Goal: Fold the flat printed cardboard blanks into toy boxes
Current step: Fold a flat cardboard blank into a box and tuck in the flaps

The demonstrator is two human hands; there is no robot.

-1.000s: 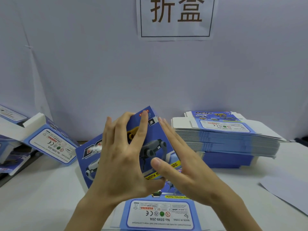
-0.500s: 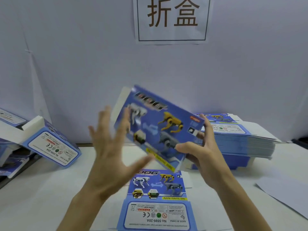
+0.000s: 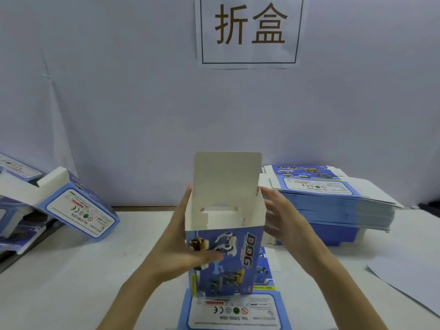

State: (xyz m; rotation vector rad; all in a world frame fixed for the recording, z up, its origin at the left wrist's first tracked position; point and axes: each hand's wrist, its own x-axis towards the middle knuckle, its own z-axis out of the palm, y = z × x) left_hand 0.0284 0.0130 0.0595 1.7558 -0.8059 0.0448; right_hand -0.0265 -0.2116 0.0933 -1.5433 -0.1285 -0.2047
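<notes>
Box [image 3: 235, 267] stands upright between left hand [image 3: 176, 244], gripping its side, and straight-fingered right hand [image 3: 283, 220] pressing opposite.

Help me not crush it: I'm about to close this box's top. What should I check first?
1. Box opened square, upright: ok.
2. Lid flap standing free, untucked: ok.
3. Bottom flaps folded across inside: ok; locked: cannot tell.
4. Left hand grip, thumb on printed front: ok.
5. Right hand against right wall: ok.
6. Flat blank directly below box: not ok, may get pressed.
</notes>
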